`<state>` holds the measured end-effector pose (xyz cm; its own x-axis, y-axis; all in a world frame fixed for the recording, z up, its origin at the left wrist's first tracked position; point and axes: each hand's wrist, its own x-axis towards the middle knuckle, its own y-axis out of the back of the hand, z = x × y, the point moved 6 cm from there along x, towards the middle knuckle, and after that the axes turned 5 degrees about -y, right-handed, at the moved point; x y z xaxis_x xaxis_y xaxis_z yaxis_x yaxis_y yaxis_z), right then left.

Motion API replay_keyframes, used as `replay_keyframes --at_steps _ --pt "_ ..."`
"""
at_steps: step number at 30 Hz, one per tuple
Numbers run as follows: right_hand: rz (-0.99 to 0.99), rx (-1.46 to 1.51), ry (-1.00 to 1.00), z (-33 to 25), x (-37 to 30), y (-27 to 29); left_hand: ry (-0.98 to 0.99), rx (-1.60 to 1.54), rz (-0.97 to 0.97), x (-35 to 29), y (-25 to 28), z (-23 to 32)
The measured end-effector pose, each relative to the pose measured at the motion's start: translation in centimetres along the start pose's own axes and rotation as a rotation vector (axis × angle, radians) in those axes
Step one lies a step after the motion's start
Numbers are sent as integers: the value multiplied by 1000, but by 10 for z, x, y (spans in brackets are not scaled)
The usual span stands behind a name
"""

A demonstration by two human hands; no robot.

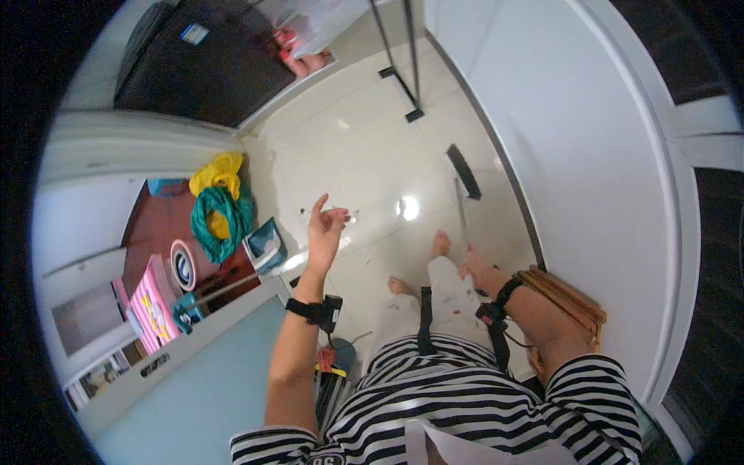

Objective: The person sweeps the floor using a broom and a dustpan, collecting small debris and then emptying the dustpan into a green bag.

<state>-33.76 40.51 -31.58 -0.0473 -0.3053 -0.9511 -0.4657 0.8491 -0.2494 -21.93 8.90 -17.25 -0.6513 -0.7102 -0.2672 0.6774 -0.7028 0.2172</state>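
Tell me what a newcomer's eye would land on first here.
Probably the bright yellow and teal bundle at the left, vivid against the pale floor. Next might come the black-and-white striped shirt along the lower edge, then the dark-headed broom, its handle running to the right hand.

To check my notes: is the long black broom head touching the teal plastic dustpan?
No, cream floor shows between the black broom head and the teal dustpan.
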Motion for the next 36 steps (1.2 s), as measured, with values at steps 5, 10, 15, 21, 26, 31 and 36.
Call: replay_keyframes --at_steps 5,10,15,21,26,31,36 --pt "-52 171 -209 72 39 -65 54 -46 132 -67 48 -33" --pt "-135 171 -248 120 37 -118 93 -154 288 -150 111 -87" --pt "-310 297 -497 101 25 -131 99 -208 383 -199 160 -131" --pt "-37 50 -248 93 -10 -129 145 -292 545 -262 199 -190" --pt "-38 275 -373 112 35 -153 186 -297 647 -301 211 -208" --pt "-175 204 -437 155 51 -237 228 -368 679 -318 211 -212" --pt "-189 306 -529 162 36 -263 230 -404 709 -323 212 -206"
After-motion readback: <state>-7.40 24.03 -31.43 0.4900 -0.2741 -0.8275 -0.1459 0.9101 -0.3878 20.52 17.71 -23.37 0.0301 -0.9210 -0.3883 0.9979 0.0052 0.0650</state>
